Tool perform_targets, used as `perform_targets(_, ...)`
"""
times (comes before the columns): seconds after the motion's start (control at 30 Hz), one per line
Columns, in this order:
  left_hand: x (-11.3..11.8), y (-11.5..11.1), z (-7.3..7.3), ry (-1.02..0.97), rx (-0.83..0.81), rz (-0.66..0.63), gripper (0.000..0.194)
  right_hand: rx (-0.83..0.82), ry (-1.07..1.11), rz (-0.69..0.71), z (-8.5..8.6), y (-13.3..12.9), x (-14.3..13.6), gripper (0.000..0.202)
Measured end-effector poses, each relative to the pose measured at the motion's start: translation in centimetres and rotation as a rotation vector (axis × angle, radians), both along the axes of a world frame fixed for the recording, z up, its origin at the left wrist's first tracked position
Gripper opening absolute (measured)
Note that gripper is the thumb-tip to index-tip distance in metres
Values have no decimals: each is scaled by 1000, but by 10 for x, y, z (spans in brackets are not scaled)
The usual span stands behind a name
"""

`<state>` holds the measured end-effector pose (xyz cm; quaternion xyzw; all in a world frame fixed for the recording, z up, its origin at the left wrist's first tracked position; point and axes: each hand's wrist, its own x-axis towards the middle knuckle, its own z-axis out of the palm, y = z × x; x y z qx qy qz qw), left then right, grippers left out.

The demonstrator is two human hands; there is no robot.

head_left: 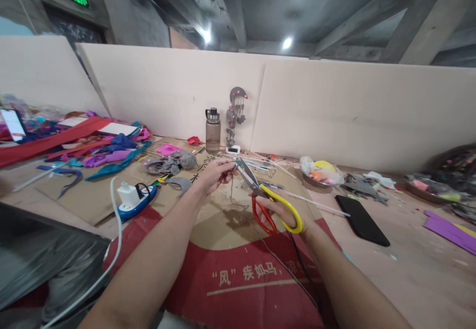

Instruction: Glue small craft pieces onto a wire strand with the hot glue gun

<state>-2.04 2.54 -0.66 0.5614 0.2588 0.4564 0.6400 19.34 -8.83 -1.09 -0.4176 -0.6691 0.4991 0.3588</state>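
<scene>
My right hand is closed on a pair of scissors with one red and one yellow handle loop. The scissors' blades are parted and point up and left toward my left hand. My left fingertips pinch a small piece, grey or greenish, beside the blade tips; it is too small to name. A thin grey thread hangs from there toward the cardboard below. Left of my left hand lie grey felt pieces with orange dots and a curved grey felt piece.
A blue power strip with a white charger and cable lies at left, near heaped coloured cloth. A bottle stands against the white board, beside a grey hanging ornament. At right are a black phone and a bowl of scraps.
</scene>
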Motion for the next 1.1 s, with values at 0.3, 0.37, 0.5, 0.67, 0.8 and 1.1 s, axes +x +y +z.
perform_targets(0.3,3,-6,4,-24,2,12,26,-75,52,-19,-1,-2,0,44)
perform_targets(0.37,4,-6,3,-25,-6,17,26,-82,55,-14,-4,-1,1,43)
perform_targets(0.5,5,-6,3,-28,-11,29,28,-66,51,-7,-6,0,0,42)
perform_targets(0.67,5,-6,2,-30,-6,26,28,-36,49,-34,-2,-2,-3,40)
perform_targets(0.8,5,-6,3,-33,-3,29,28,-35,55,-32,-5,-2,-2,41)
perform_targets(1.1,4,-6,3,-40,-14,28,28,1,39,-53,-8,-2,-2,40)
